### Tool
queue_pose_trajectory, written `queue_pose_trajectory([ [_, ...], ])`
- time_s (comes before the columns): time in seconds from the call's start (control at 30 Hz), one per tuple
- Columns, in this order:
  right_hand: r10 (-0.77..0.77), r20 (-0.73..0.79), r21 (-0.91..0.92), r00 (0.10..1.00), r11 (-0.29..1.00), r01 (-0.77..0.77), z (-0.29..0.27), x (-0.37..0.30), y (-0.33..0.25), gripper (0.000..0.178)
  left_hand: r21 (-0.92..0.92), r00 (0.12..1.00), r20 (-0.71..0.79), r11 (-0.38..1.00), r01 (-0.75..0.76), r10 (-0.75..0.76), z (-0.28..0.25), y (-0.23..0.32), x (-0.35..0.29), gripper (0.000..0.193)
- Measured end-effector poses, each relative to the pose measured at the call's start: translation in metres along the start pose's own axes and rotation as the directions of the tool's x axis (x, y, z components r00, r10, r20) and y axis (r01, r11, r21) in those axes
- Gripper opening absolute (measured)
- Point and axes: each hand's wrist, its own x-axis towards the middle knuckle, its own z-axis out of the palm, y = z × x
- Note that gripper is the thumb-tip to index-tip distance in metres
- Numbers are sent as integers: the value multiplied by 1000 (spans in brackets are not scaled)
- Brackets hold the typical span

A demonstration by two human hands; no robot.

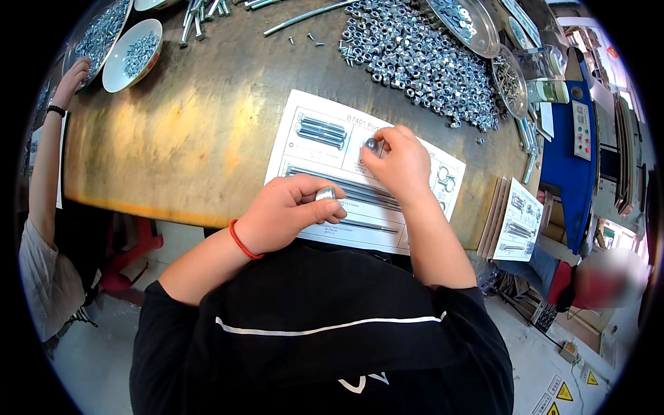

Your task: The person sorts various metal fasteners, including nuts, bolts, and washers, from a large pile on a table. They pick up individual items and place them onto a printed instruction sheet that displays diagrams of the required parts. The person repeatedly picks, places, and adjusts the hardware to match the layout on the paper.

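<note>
- A black shirt with a thin white line across it fills the lower middle, nearest the camera.
- The left hand, a red cord bracelet at its wrist, has its fingers curled and grips a silvery cylindrical piece above the lower part of the parts sheet; whether this is one piece or a stack is too small to tell.
- The right hand pinches a small round metal piece between thumb and forefinger, over the sheet's upper half; whether the piece touches the paper cannot be told.
- The white parts sheet, printed with pictures of bolts and rods, lies slanted at the near edge of the bench, under both hands.
- Beyond the sheet spreads a broad pile of nuts, with a round metal dish of flat washers at its right.
- Near the pile, a long bolt lies at the far side.
- At the far left, a white bowl holds small screws; just beside it, a co-worker's hand reaches to a larger dish of screws.
- At the right edge, a printed card leans against upright brown boards.
- Behind these stands a blue machine with a button panel.
</note>
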Motion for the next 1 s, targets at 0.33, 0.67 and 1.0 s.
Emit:
queue_pose_trajectory([
  [0.33, -355, 121, 572, 927, 788, 228, -52, -21, -16, 30, 3, 999, -1, 999, -34, 34, 9, 2, 3, 28],
  [0.67, -396, 44, 686, 917, 680, 261, -58, -72, -20, 35, 208, 984, 165, 973, -101, 68, 30, -1, -2, 32],
  [1.0, -296, 56, 816, 954, 564, 127, -45, -65, -18, 32, -50, 980, 165, 993, -106, 113, 23, -12, -5, 29],
])
